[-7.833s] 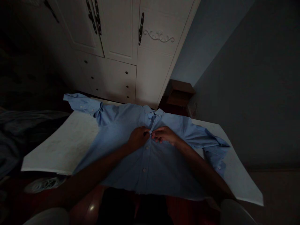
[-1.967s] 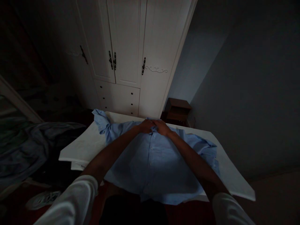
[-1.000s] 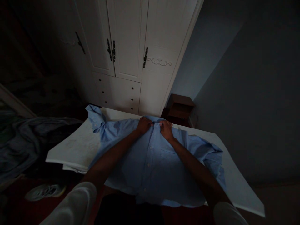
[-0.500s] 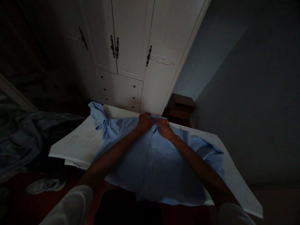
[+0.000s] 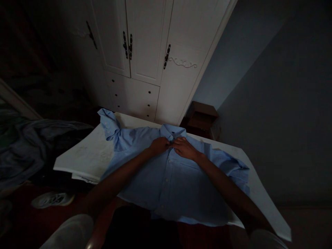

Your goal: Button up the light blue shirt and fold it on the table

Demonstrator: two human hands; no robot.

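Note:
A light blue button-up shirt lies front side up, its collar toward the far edge of a white table. My left hand has its fingers curled closed at the button placket, just below the collar. Beside it, my right hand pinches the placket's other side, with fingertips close to the left ones. Whatever button is between the fingertips is hidden. Further buttons run down the front below the hands. The left-hand sleeve lies folded up toward the far corner; the other spreads right.
A white wardrobe with dark handles stands behind the table. Right of it is a small brown cabinet. Dark clothing is heaped at the left, and a sneaker rests on the red floor.
Both hands have moved from the collar down onto the upper placket, nearer to me. The collar, covered before, now shows. The view has shifted slightly.

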